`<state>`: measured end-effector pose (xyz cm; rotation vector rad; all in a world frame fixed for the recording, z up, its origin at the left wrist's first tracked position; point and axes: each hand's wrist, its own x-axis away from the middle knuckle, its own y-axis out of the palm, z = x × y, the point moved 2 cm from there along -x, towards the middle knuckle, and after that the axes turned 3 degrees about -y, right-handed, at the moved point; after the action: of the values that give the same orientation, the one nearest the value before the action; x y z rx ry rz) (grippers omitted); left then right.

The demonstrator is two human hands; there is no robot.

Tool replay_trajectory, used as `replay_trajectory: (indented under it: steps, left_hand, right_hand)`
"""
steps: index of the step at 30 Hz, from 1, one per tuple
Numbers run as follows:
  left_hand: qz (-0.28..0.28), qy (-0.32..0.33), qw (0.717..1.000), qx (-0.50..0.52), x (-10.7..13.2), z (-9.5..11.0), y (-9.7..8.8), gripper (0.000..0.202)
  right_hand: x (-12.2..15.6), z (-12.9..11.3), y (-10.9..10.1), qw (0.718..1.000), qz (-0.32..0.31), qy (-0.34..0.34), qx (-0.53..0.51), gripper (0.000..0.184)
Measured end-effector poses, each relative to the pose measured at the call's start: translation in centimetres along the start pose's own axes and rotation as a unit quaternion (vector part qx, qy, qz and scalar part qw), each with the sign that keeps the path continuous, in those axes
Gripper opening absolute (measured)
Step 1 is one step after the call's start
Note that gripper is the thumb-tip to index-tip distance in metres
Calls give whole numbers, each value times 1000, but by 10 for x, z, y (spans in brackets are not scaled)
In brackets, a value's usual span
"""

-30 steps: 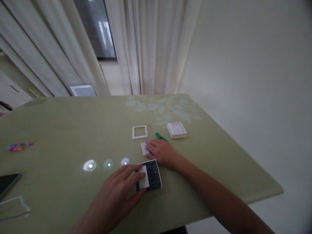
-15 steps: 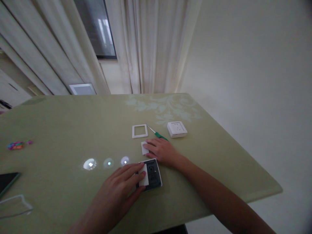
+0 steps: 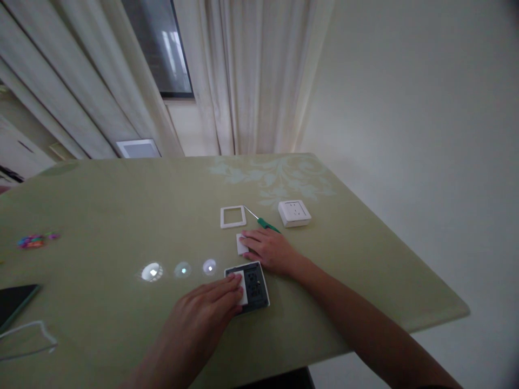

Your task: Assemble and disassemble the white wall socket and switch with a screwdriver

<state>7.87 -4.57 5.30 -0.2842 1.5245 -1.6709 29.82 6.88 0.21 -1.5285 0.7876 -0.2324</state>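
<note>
The fingers of my left hand [image 3: 206, 308], held close together, grip and press a white rectangular plate [image 3: 244, 292] at the left part of a square wall-switch housing [image 3: 260, 294]. Dark inner fittings show on the housing's right side. Farther up, my right hand [image 3: 270, 249] rests low on the table with its fingers and thumb about a smaller white plate [image 3: 240, 245]; its right part is hidden under the fingers. Just beyond that hand lies a green-handled screwdriver [image 3: 265, 223], its tip by a white square frame [image 3: 223, 218].
A white boxed wall socket [image 3: 294, 214] stands right of the screwdriver. Small colourful items [image 3: 32, 241], a dark flat device [image 3: 16, 302] and a pale cable-like loop [image 3: 48, 337] lie on the left. The table [image 3: 121, 210] reaches toward curtains and a wall.
My left fingers have drawn slightly back and lower on the plate, showing more of the housing's upper left corner. The right hand stays at the small plate. The view has shifted slightly.
</note>
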Motion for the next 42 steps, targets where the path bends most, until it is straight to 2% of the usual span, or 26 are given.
replay_trajectory:
  steps: [4,9,19,24,28,31,34,36,42]
  left_hand:
    - [-19,2,1000,-8,2,0,2,39]
    - [-43,2,998,-40,5,2,4,56]
    - [-61,-10,998,-11,9,-1,5,66]
    - [-42,-3,999,2,9,1,4,54]
    - [-9,-33,999,38,11,-5,6,30]
    - [2,-73,996,59,11,-13,10,19]
    - [1,-98,992,83,10,-20,13,18]
    - [-6,-110,989,95,10,-23,14,19]
    - [3,-128,985,112,12,-23,12,22]
  right_hand:
    - [0,-1,-1,1000,-2,3,-6,38]
    - [0,0,-1,1000,-7,12,-11,38]
    - [0,3,-4,999,-11,15,-37,32]
    - [2,6,-14,997,23,35,-65,36]
    - [12,9,-43,989,87,59,-105,40]
    - [22,3,-65,982,92,22,-162,41]
    - [26,-9,-74,969,64,-37,-235,36]
    - [26,-16,-72,965,46,-56,-252,35]
    - [23,-30,-55,971,6,-107,-215,35]
